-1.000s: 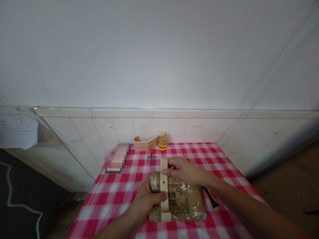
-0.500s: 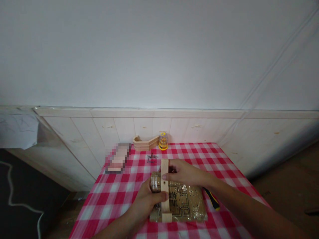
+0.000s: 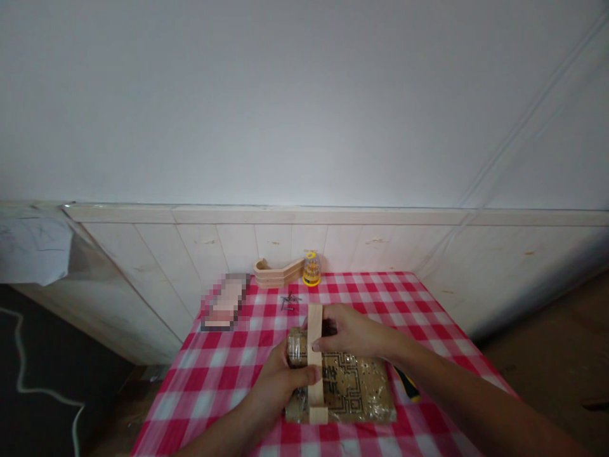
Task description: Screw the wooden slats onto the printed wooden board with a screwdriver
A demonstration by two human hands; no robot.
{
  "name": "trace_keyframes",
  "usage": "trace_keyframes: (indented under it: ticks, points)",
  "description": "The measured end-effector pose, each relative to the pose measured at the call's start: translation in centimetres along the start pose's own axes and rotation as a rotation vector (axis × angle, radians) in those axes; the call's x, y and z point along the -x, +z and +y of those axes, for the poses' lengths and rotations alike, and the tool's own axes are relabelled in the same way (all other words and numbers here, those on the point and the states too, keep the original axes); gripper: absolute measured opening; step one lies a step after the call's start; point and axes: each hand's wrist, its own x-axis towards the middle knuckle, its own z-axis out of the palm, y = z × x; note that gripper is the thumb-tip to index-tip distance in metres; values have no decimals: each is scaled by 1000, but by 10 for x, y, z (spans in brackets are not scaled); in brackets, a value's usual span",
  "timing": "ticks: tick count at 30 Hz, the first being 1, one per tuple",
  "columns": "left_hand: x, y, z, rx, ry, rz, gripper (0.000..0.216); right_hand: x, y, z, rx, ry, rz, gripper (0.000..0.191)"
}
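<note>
A pale wooden hook piece point(image 3: 316, 388) lies lengthwise across a brown block wrapped in clear film point(image 3: 371, 400), printed with dark line patterns. My left hand point(image 3: 285, 376) grips the piece from the left, its thumb pressed on the upper face. From the right, my right hand point(image 3: 349, 330) holds the far part, thumb tip over the spot where a small hole showed; its other fingers are partly hidden behind the wood. A black and yellow handle point(image 3: 408, 386) sticks out to the right of the block, under my right forearm.
Several dark screws point(image 3: 289, 301) lie beyond my hands. At the back stand stacked wooden hooks point(image 3: 276, 277) and a clear, yellow-based bit container point(image 3: 311, 270), close to the wall. A blurred-out flat object point(image 3: 226, 303) is at left on the checkered tablecloth point(image 3: 190, 381).
My right thumb has slid slightly nearer along the wooden piece and now covers the hole that was visible. My left hand stays in place.
</note>
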Motion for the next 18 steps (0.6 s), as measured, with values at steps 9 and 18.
trace_keyframes:
  ticks: [9, 18]
  points:
    - [0, -1, -2, -34, 30, -2, 66, 4, 1, -1, 1, -16, -2, 19]
    - [4, 9, 5, -22, -4, 75, 58, 2, -3, -9, -78, -11, -62, 22]
